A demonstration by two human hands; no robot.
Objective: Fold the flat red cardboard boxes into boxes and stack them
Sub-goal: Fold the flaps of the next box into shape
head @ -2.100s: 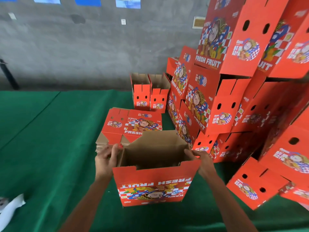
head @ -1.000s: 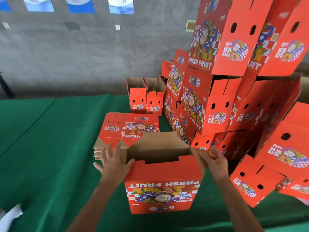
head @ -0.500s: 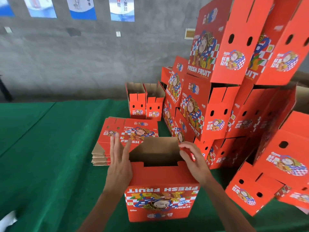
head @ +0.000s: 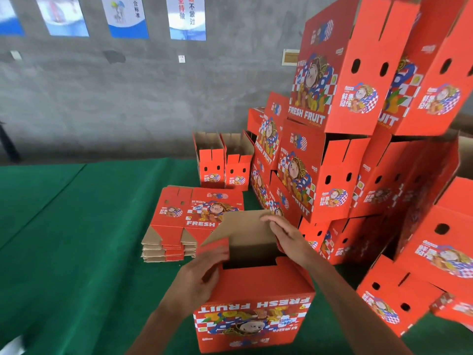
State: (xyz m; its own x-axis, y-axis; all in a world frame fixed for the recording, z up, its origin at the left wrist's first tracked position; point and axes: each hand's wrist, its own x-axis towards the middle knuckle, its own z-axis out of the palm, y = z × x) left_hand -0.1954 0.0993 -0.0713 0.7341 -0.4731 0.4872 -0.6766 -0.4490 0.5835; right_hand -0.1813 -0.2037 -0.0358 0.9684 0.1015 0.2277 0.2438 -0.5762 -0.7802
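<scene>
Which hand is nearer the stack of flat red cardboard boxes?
Left. The left hand holds the box flap beside the stack of flat red cardboard boxes; the right hand is farther right.

Red cartoon-printed boxes (head: 332,103), brown insides, green cloth (head: 76,252).

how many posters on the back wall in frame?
4, in a row along the top edge of the grey wall, all cut off by the frame: poster one far left, poster two, poster three, poster four. More may lie out of frame.
</scene>
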